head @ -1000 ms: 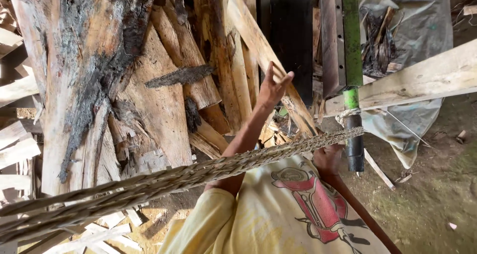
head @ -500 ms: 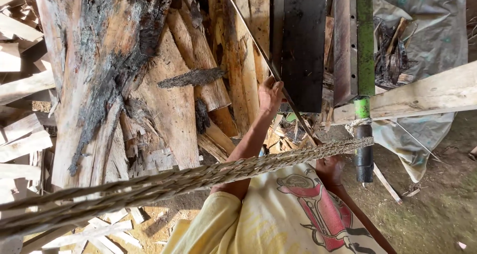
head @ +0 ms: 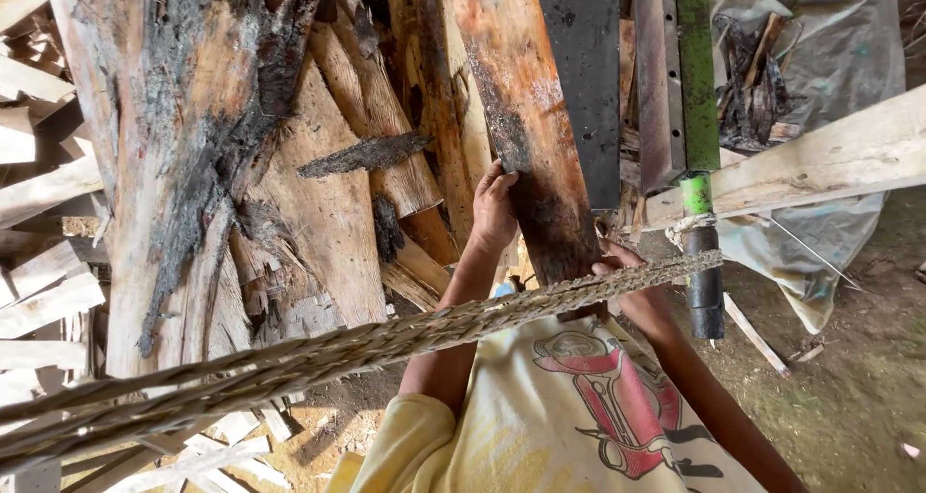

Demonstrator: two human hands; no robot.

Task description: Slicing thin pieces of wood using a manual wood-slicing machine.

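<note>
1. You are at the step of handling one plank (head: 526, 136), a long reddish board with a dark, wet-looking lower part. It stands steep in front of you and leans over the heap of split wood (head: 289, 194).
2. Your left hand (head: 494, 208) is on the left edge of the plank, fingers (head: 492, 179) curled around that edge and grasping it.
3. Your right hand (head: 632, 281) is at the lower end of the plank. A thick twisted rope (head: 386, 343) crosses in front of it, so I cannot tell if these fingers are clenched on the wood or only pressing against it.
4. In my judgement the next move calls for a firm grip with both hands, because the plank looks heavy. Keep it free from the rope and from the green pole (head: 696, 97) just beside it on the right.
5. For containers, I see no box or basket. Only a grey plastic sheet (head: 849, 49) at the upper right holds some dark wood scraps (head: 748, 78).
</note>
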